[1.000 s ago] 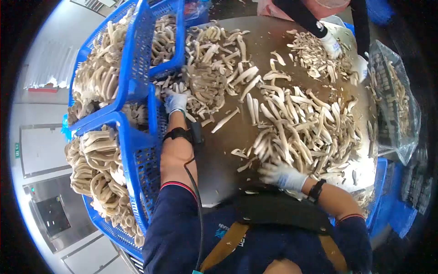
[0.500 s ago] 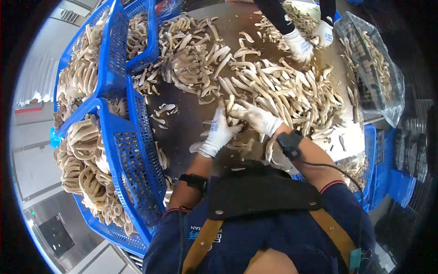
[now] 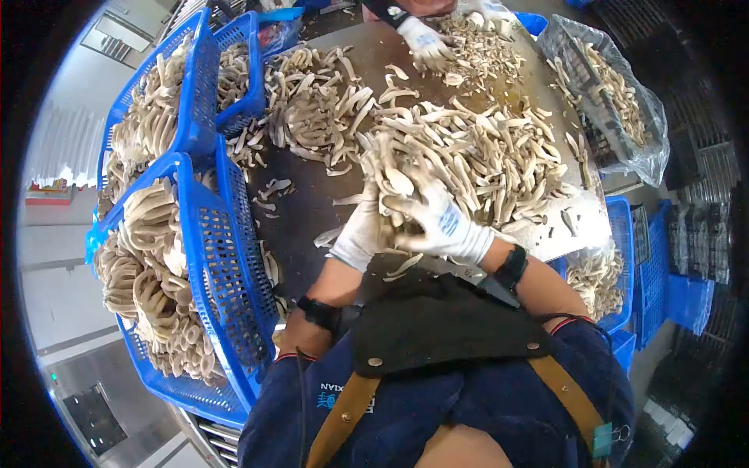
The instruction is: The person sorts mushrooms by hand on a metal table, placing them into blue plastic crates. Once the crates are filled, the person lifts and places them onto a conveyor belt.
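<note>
In the head view, the person's white-gloved left hand (image 3: 359, 235) and white-gloved right hand (image 3: 443, 222) curl around a bunch of pale, long-stemmed mushrooms (image 3: 399, 182), beside a loose mushroom heap (image 3: 499, 160) on the dark, smooth table (image 3: 303, 214)

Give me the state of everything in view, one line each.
Left hand: gloved, cupped around mushrooms
Right hand: gloved, curled against the same mushrooms
Held mushrooms: bunched between both hands
Mushroom pile: loose, spread out
Table: littered with scraps
Near blue basket: heaped full
Clear plastic: crumpled, mushrooms within
Co-worker's hand: gloved, beside mushroom pieces
</note>
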### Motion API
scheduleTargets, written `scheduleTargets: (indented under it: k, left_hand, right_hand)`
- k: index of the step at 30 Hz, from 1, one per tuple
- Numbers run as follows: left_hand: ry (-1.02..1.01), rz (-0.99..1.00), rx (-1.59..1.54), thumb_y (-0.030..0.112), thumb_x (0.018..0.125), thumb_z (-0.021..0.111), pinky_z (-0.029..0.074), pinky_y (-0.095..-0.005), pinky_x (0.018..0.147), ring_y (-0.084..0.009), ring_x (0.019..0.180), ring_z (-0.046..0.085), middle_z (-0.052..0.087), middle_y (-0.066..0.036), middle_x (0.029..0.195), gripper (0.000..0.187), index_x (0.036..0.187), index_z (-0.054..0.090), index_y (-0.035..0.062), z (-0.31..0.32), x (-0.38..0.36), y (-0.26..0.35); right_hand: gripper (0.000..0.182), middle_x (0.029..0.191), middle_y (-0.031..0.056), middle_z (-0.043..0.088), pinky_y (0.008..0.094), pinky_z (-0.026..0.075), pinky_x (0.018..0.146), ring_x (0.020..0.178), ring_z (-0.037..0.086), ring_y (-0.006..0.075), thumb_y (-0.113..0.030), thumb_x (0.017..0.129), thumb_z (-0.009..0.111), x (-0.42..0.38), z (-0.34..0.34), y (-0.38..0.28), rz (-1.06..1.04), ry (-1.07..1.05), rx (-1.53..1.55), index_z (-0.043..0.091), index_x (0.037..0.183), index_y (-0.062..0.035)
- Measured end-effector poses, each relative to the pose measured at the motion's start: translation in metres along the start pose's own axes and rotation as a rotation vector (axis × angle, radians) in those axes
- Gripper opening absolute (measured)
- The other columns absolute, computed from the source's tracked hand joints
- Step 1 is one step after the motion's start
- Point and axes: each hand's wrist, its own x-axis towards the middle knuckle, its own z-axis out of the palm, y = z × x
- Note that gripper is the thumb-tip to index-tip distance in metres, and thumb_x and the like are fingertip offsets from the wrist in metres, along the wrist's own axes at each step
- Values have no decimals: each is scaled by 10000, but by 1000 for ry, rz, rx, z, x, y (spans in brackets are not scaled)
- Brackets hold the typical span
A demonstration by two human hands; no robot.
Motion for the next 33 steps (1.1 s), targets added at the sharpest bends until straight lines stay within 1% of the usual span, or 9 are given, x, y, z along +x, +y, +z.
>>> scheduleTargets:
  k: [5, 12, 15, 19, 21, 23, 24, 28, 33]
  left_hand:
    - [25, 189, 409, -1, 855, 585, 490, -321, 883, -175, 1030, 567, 568, -70, 1148, 546, 1361, 392, 66, 25, -10, -18]
    - [239, 408, 181, 54, 926, 543, 493, -269, 749, -114, 819, 573, 603, -18, 1013, 454, 1362, 419, 69, 41, -1, -16]
    - [35, 94, 460, 164, 975, 526, 502, -274, 785, -157, 954, 593, 594, -50, 1044, 430, 1382, 400, 102, -1, 5, -9]
    - [-65, 285, 129, 397, 971, 507, 483, -289, 746, -158, 852, 603, 614, -52, 926, 424, 1278, 504, 106, 14, -2, 17]
    - [-22, 361, 303, 579, 922, 494, 475, -313, 805, -208, 883, 623, 641, -86, 922, 586, 1246, 542, 93, -16, -3, 24]
    - [218, 18, 918, 558, 906, 548, 477, -364, 867, -279, 942, 632, 651, -128, 934, 596, 1231, 538, 57, -46, 9, 36]
    - [190, 85, 1729, 271, 973, 479, 477, -355, 886, -195, 997, 611, 604, -110, 1121, 428, 1316, 467, 15, -53, 6, 43]
    - [423, 238, 927, 83, 890, 551, 501, -342, 810, -202, 943, 610, 592, -105, 1070, 379, 1259, 499, 10, -45, -10, 56]
    - [528, 676, 1866, 247, 822, 681, 406, -493, 953, -411, 1110, 497, 470, -271, 1284, 603, 1325, 450, 10, -129, -52, 20]
  right_hand:
    - [757, 1462, 250, 307, 423, 231, 1122, 1379, 269, 382, -442, 913, 584, -13, 28, 14, 587, 124, 567, 255, 1464, -40]
    - [444, 1306, 64, 510, 269, 408, 966, 1113, 501, 136, -116, 962, 511, 2, -3, 19, 704, 172, 1049, 410, 1381, -10]
    - [538, 1111, 32, 518, 241, 448, 828, 977, 505, 109, -98, 947, 533, -4, 12, 11, 794, 254, 1426, 335, 1443, -40]
    - [592, 911, 21, 539, 235, 473, 737, 809, 502, 79, -1, 890, 505, 0, -8, 41, 756, 195, 983, 308, 1446, -52]
    - [489, 1216, 97, 553, 270, 509, 861, 1032, 561, 163, -25, 937, 490, -21, -7, 74, 764, 231, 1260, 358, 1407, -29]
    - [556, 1289, 92, 525, 303, 446, 984, 1120, 530, 176, 9, 922, 486, -30, -19, 76, 781, 185, 1196, 305, 1446, -33]
    - [575, 1314, 88, 511, 308, 415, 1010, 1152, 510, 178, 13, 909, 495, -34, -20, 86, 783, 173, 1023, 299, 1449, -24]
    - [629, 1256, 107, 539, 299, 414, 967, 1141, 526, 188, -51, 877, 533, -43, -36, 134, 779, 91, 490, 289, 1454, -4]
    - [642, 1096, 206, 570, 412, 471, 838, 949, 581, 323, -279, 776, 654, -44, -54, 71, 336, -211, -803, 447, 1334, -39]
